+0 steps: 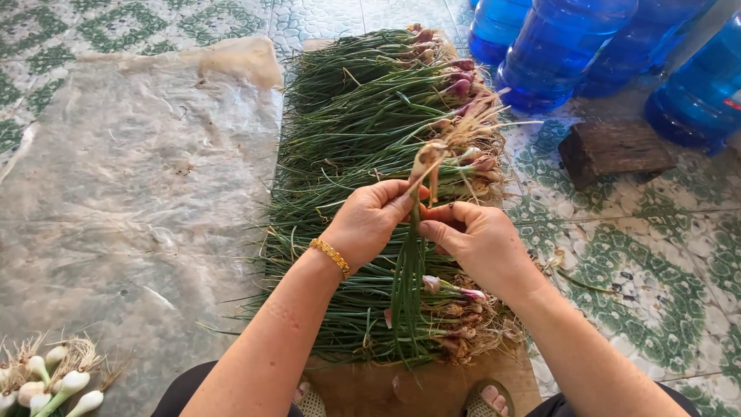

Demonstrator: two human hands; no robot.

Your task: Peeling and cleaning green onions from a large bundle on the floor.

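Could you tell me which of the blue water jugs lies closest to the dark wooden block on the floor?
The blue jug at the far right edge; it sits just beyond the wooden block, whereas the other jugs stand further left.

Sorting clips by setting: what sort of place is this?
Probably a home floor or yard used for preparing produce: green-and-white patterned floor tiles, a long heap of green onions with roots, and big blue plastic water jugs standing behind.

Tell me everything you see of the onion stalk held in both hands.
The onion stalk is one green scallion held upright, bulb up, over the onion pile. Its pale bulb has brownish papery skin and stringy roots. The left hand and right hand pinch it below the bulb; the leaves hang down between them.
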